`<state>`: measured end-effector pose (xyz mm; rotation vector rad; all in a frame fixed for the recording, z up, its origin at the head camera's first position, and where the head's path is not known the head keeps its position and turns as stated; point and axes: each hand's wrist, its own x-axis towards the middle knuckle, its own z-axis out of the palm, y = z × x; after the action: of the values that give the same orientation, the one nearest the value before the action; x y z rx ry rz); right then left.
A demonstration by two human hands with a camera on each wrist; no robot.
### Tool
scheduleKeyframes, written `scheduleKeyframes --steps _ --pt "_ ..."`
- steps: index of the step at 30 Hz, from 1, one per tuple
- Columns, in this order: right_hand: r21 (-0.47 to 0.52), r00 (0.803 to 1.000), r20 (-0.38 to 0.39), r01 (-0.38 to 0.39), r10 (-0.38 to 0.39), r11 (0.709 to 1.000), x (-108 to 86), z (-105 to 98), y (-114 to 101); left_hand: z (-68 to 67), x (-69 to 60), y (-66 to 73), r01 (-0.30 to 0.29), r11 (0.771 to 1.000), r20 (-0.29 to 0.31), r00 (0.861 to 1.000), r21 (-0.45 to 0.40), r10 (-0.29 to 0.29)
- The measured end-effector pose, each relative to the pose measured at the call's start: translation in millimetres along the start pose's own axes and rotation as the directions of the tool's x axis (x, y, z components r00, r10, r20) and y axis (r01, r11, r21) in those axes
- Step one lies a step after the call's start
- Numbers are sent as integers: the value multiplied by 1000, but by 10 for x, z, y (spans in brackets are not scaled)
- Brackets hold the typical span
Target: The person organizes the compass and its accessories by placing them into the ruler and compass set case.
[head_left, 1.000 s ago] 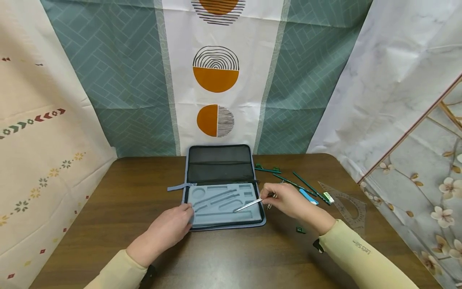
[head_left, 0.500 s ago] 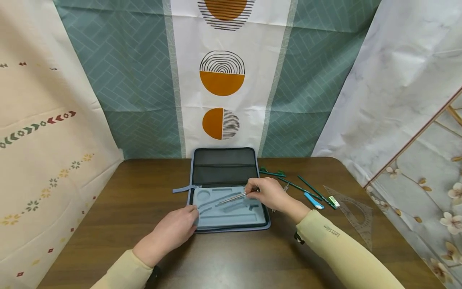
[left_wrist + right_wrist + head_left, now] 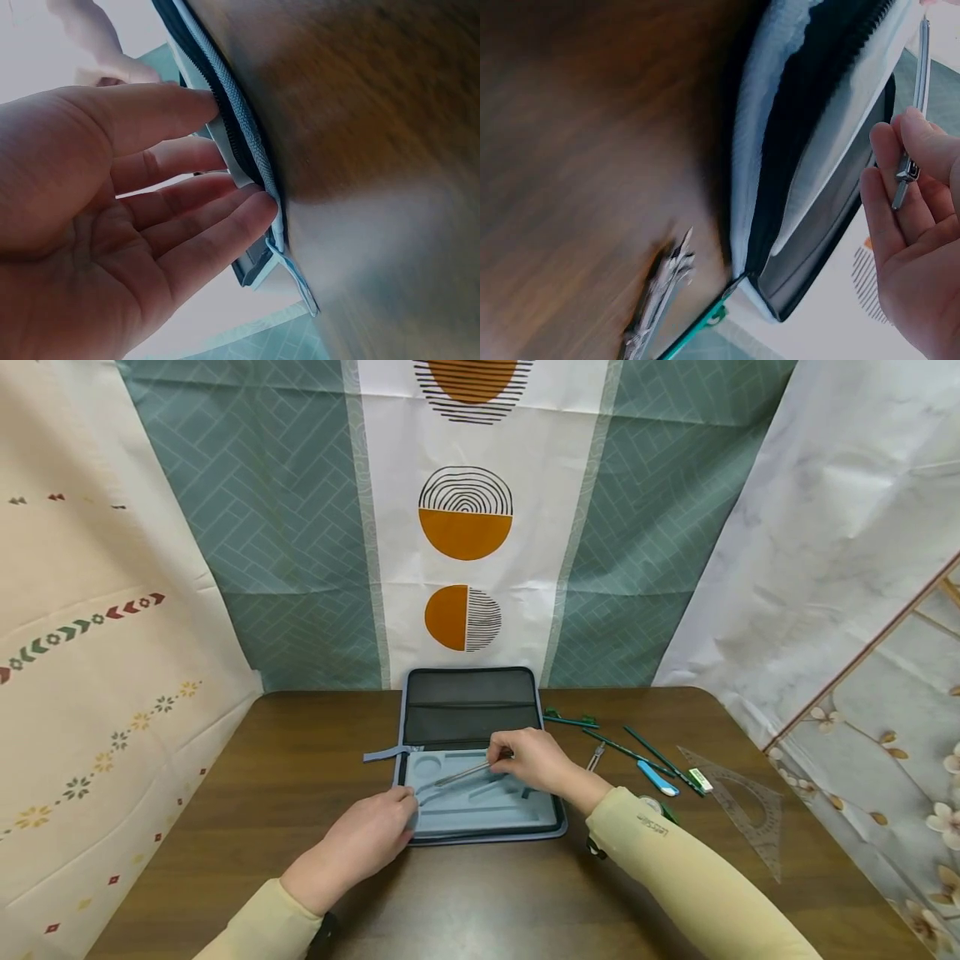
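Note:
An unzipped stationery case [image 3: 471,718] lies on the table, its dark mesh lid folded back. Its pale blue foam tray [image 3: 480,821] has several shaped recesses. My left hand [image 3: 372,829] holds the case's near-left edge, thumb and fingertips on the zippered rim [image 3: 241,127]. Over the tray, my right hand [image 3: 528,760] pinches a slim silver metal drawing tool [image 3: 461,774] between thumb and fingers. In the right wrist view this silver tool [image 3: 923,67] has a small joint near its lower end. Its other end points left, over the tray; whether it touches the foam cannot be told.
Right of the case lie a metal compass [image 3: 596,757], several dark green pencils [image 3: 652,752], a light blue utility knife [image 3: 657,778], a white-and-green eraser [image 3: 701,779] and a clear set square [image 3: 768,831]. A strap [image 3: 386,753] sticks out from the case's left side.
My right hand has moved left across the tray with the silver tool, which now sits nearer the round recess. The compass has come into fuller view. My left hand stays at the case's edge.

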<state>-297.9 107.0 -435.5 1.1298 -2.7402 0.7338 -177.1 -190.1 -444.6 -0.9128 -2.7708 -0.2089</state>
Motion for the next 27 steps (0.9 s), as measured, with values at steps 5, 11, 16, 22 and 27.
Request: scheduleKeyframes --steps 5,11,16,22,27 --pt "-9 1000 25 -11 11 1000 66 44 -57 -2 6 3 1 1000 2 1000 3 -1" --pt "-28 999 48 0 2 1000 116 100 -89 4 0 -4 -2 1000 -2 1000 -1 2" --pt "-25 998 66 0 2 1000 138 144 -86 -12 9 3 6 1000 4 1000 -6 -6" --pt "-42 997 80 -1 5 999 145 169 -102 -20 10 13 5 1000 7 1000 -6 -5" --pt "-71 996 88 35 -29 997 155 172 -103 -24 7 20 9 1000 7 1000 -6 -9"
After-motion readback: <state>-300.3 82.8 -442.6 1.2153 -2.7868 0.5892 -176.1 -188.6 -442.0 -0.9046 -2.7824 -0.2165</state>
